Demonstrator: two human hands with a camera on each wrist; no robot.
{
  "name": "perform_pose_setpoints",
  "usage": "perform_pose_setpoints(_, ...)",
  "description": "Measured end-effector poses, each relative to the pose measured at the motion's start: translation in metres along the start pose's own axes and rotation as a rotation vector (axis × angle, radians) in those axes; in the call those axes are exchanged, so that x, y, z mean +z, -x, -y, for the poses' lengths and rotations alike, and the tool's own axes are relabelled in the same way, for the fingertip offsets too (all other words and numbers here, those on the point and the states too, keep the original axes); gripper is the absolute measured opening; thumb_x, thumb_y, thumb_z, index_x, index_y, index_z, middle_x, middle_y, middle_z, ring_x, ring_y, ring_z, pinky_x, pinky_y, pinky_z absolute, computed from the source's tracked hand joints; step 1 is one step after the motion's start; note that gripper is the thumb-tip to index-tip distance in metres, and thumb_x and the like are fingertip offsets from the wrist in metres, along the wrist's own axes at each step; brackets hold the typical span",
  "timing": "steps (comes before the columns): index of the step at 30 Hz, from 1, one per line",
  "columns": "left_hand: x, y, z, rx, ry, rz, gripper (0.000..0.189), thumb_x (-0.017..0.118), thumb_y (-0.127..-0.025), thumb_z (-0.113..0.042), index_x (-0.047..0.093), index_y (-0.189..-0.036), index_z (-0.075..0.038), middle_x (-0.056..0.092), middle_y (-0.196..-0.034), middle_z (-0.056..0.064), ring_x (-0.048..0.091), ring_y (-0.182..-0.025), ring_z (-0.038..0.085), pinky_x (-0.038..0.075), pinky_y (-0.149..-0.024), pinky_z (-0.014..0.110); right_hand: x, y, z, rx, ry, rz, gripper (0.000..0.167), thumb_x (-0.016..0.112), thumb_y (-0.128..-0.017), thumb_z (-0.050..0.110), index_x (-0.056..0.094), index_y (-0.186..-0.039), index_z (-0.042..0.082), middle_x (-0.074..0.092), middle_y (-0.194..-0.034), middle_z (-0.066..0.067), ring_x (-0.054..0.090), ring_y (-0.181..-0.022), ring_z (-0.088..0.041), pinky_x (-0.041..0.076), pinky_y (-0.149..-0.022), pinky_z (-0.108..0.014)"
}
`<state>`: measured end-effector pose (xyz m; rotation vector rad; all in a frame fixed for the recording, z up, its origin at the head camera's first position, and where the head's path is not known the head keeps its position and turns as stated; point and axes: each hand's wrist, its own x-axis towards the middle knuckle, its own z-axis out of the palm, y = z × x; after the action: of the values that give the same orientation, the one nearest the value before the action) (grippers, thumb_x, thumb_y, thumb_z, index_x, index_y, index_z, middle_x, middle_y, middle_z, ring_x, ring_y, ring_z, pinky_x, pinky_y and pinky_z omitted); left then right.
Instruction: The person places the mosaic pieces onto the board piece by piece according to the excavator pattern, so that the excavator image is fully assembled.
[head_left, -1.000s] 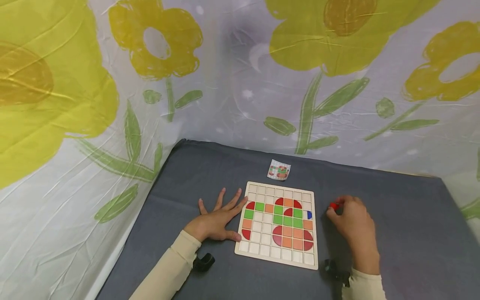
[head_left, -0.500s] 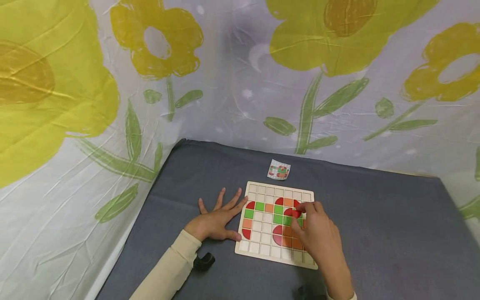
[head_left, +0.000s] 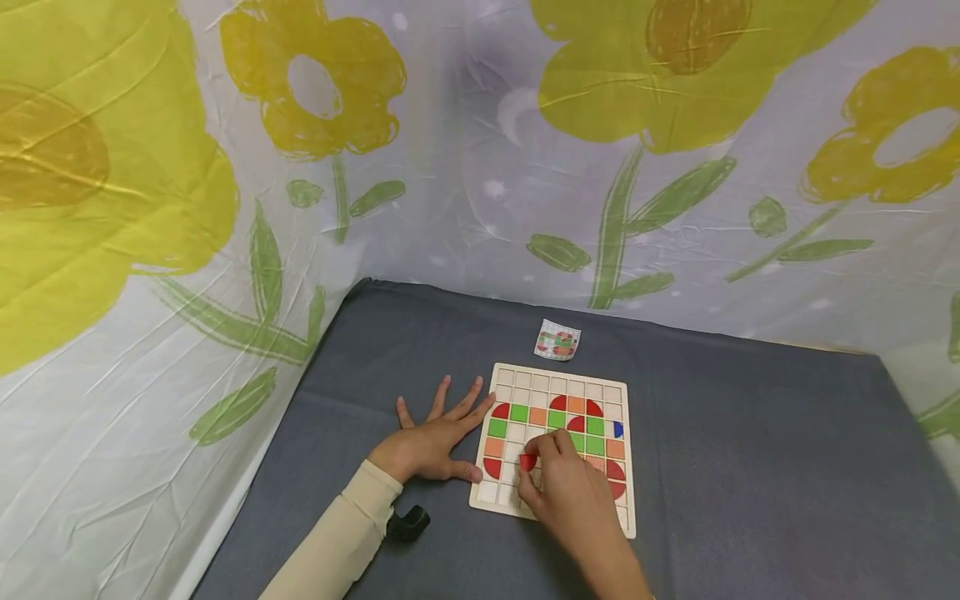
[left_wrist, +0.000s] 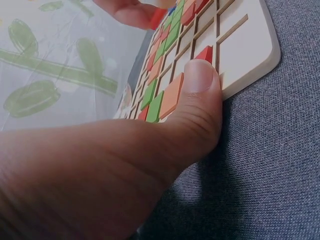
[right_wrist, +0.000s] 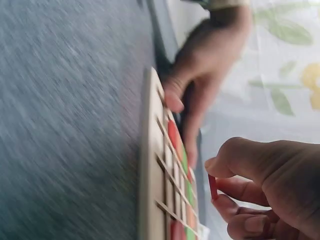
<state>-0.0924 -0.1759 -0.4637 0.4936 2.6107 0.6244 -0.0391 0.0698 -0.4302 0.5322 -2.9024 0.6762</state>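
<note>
A wooden grid board lies on the dark cloth, with red, green, orange and blue tiles set in several of its cells. My right hand is over the board and pinches a small red tile between thumb and fingers. In the right wrist view that red tile shows edge-on at the fingertips, apart from the board. My left hand lies with fingers spread at the board's left edge. Its thumb rests on the rim near the lower left corner. The right hand covers some tiles in the head view.
A small printed card with a coloured grid pattern lies just behind the board. The dark table cloth reaches to a flower-printed curtain at the back and left. A black wrist strap shows under the left sleeve.
My right hand has carried the red tile from the cloth at the right leftward across the board to above its lower left cells. The left hand and the board have stayed put.
</note>
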Motion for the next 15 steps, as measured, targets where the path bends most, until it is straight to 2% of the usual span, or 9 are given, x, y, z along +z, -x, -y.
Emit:
perform_pose_setpoints(6, -0.006, 0.003, -0.005, -0.006, 0.004, 0.013, 0.119, 0.081, -0.077, -0.068, 0.01, -0.17, -0.042, -0.005, -0.178, -0.011, -0.02, -0.161, 0.04, -0.02, -0.1, 0.09, 0.014, 0.003, 0.006, -0.032, 0.012, 0.012, 0.022, 0.087, -0.082, 0.02, 0.07, -0.096, 0.013, 0.057, -0.089, 0.0, 0.04, -0.049, -0.006, 0.035, -0.044, -0.022)
perform_pose_setpoints(15, -0.007, 0.003, -0.007, -0.015, -0.008, 0.012, 0.119, 0.083, -0.076, -0.064, 0.015, -0.171, -0.039, -0.002, -0.179, -0.008, -0.019, -0.161, 0.041, -0.016, -0.099, 0.092, 0.023, 0.001, 0.01, 0.006, 0.019, 0.078, 0.023, 0.087, -0.086, 0.024, 0.072, -0.098, 0.01, 0.057, -0.087, -0.002, 0.041, -0.051, -0.006, 0.036, -0.047, -0.023)
